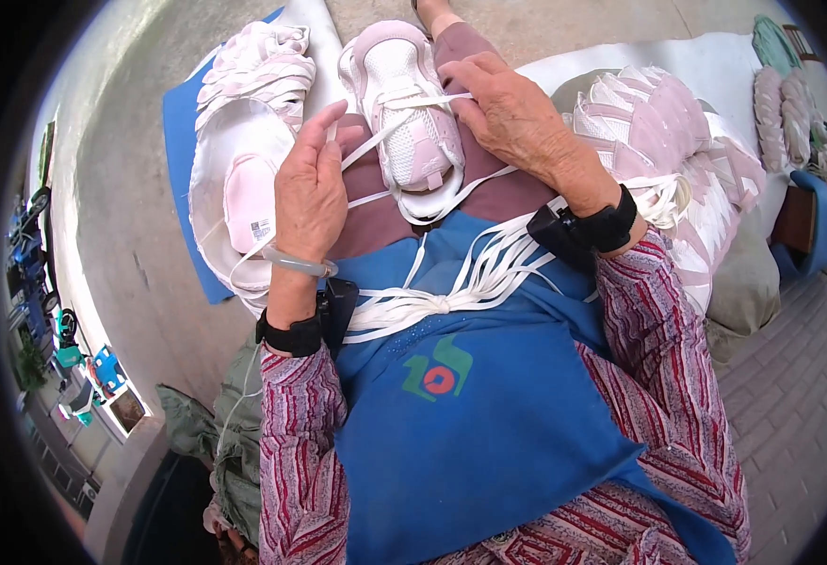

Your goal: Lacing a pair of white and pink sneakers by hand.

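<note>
A pink and white sneaker [414, 155] rests between my knees, its toe pointing away from me. A white shoelace [368, 146] is partly threaded at its opening and trails in loose loops. My right hand [517, 118] is closed, pinching the lace beside the sneaker between thumb and fingers. My left hand [312, 188] is raised left of the sneaker, thumb and forefinger closed on the lace's other strand near the fingertips. Across my lap, on a blue apron [489, 405], lies a knotted bundle of white laces [442, 303].
At left, pink and white shoe uppers [255, 71] are stacked above a white shoe piece with a pink insole [250, 202], on a blue sheet [176, 169]. A large pile of similar uppers [663, 122] sits at right. A blue chair [814, 226] stands farther right.
</note>
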The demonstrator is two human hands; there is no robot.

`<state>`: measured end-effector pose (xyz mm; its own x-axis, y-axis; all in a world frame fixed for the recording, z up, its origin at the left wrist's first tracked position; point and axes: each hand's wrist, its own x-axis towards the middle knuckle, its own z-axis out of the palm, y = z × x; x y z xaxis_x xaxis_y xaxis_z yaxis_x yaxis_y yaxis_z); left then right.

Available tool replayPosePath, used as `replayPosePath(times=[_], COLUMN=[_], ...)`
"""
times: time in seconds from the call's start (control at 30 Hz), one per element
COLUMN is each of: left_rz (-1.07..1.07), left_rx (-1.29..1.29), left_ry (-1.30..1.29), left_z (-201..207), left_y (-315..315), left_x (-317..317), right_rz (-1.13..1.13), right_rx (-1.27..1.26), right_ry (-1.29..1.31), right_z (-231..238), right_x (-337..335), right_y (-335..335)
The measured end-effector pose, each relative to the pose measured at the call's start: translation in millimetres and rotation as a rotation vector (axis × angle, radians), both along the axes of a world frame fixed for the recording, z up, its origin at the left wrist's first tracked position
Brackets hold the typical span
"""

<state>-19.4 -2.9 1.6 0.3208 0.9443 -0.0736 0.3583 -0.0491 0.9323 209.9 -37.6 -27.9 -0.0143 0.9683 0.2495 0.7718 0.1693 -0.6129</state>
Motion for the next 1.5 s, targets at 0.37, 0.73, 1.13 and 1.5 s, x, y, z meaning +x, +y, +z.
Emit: replayPosePath(times=[0.37, 0.73, 1.13, 1.5], left_rz=[-0.047, 0.144, -0.009, 0.042], left_rx=[-0.034, 0.153, 0.018, 0.116], left_ry=[0.329, 0.004, 0.338, 0.498], left_z=[-13.3, -2.3, -10.3, -9.4], left_y=[6.0, -12.5, -24.0, -6.3], left_x=[-0.6, 0.4, -6.4, -2.0], right_rz=[-0.043, 0.316, 0.067, 0.223], right_rx=[0.038, -0.356, -0.279, -0.339], right_ry=[0.015, -0.259, -0.281, -0.292], right_z=[-9.2, 27.6, 30.5, 23.3], right_x=[20.8, 3.1, 45.2, -6.9], right_y=[-3.3, -55.4, -48.6, -44.5])
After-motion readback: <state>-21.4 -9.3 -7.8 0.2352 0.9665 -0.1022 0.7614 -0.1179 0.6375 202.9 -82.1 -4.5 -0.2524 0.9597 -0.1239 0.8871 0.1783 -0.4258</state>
